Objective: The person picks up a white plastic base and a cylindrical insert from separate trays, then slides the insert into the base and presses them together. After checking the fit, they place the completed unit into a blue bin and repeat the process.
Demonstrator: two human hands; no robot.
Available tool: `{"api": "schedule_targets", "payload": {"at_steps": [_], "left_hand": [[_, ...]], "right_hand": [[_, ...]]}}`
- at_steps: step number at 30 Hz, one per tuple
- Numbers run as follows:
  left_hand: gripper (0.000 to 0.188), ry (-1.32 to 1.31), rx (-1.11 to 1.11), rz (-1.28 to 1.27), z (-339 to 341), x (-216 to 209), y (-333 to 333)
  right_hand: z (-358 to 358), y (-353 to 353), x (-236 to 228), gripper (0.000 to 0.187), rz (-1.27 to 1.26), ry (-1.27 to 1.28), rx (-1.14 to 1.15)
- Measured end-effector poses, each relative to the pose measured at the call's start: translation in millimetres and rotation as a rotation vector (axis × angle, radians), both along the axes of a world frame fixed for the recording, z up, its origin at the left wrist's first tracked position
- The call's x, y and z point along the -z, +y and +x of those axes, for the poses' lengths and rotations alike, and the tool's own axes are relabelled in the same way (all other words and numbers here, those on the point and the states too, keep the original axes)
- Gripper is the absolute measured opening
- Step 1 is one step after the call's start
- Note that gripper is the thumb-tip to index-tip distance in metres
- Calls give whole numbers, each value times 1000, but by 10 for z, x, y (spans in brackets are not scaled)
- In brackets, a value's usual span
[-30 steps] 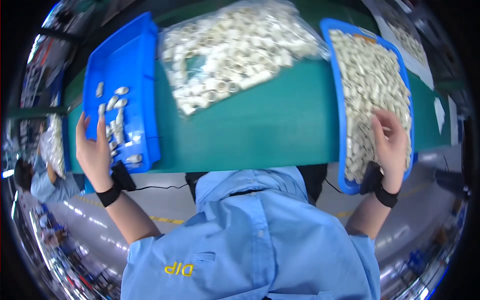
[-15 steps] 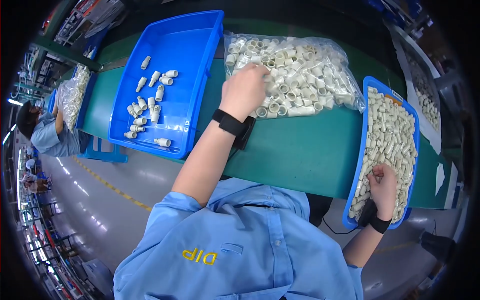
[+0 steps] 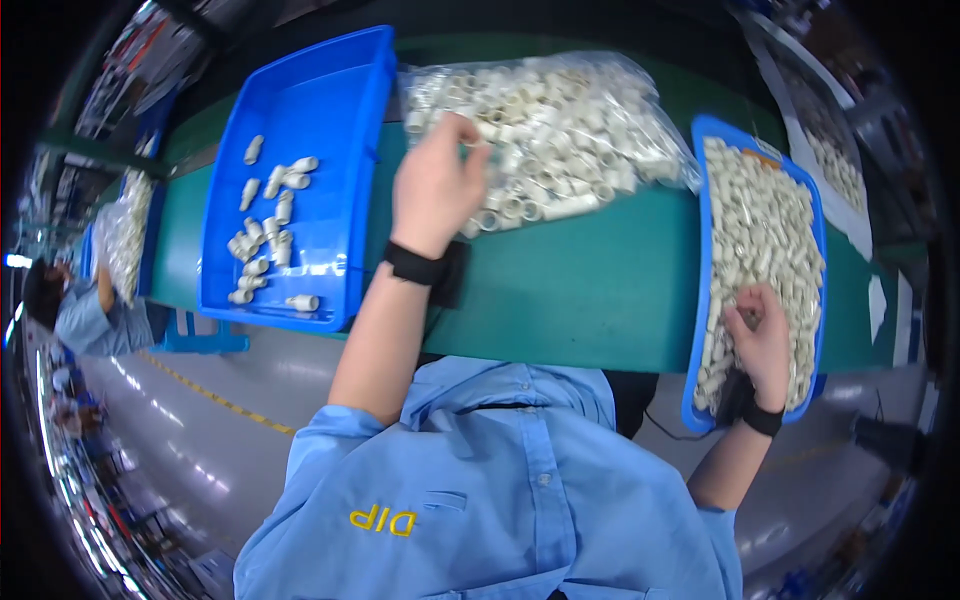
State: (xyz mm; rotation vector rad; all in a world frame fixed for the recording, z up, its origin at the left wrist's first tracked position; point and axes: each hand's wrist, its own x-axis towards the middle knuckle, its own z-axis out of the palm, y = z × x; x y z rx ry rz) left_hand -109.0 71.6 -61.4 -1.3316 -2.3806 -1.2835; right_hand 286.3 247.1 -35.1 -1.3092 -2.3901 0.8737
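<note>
My left hand (image 3: 438, 190) is over the left end of a clear plastic bag (image 3: 668, 140) full of short white plastic sleeves (image 3: 560, 130). Its thumb and fingers are closed, with a small pale ring-shaped sleeve (image 3: 470, 146) showing between them. At the right, my right hand (image 3: 764, 345) rests low over a blue tray (image 3: 704, 180) heaped with small off-white cylindrical parts (image 3: 765, 225). Those fingers are curled in a pinch; whatever they hold is hidden. Both wrists wear black bands.
A larger blue tray (image 3: 335, 130) on the left holds several white stepped fittings (image 3: 268, 235). The green table (image 3: 560, 290) runs beneath everything. Far left, another person (image 3: 95, 310) in blue handles a bag of white parts. A whitish sheet-lined container (image 3: 835, 160) lies beyond the right tray.
My left hand has drawn back slightly from the bag's contents, with its fingers more in view. My right hand stays over the right tray. The whole view has shifted a little.
</note>
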Motion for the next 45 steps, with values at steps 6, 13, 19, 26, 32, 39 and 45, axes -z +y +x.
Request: {"api": "schedule_targets", "payload": {"at_steps": [6, 13, 19, 26, 32, 39, 45], "left_hand": [[25, -422, 238, 174, 344, -387, -352], [22, -884, 572, 225, 719, -330, -717], [29, -1253, 897, 339, 901, -256, -678], [29, -1242, 914, 200, 1140, -579, -610], [27, -750, 999, 356, 1257, -519, -600], [25, -1005, 889, 553, 1385, -548, -595], [27, -271, 828, 224, 1165, -626, -516]], "right_hand": [[6, 33, 47, 26, -27, 122, -17], [-8, -125, -313, 23, 145, 153, 145], [-353, -779, -683, 22, 4, 675, 3], [-941, -1099, -684, 21, 94, 904, -473], [-1034, -1176, -778, 28, 364, 824, -669], [-1083, -1269, -724, 41, 598, 799, -688], [-1115, -1270, -684, 39, 641, 747, -681]]}}
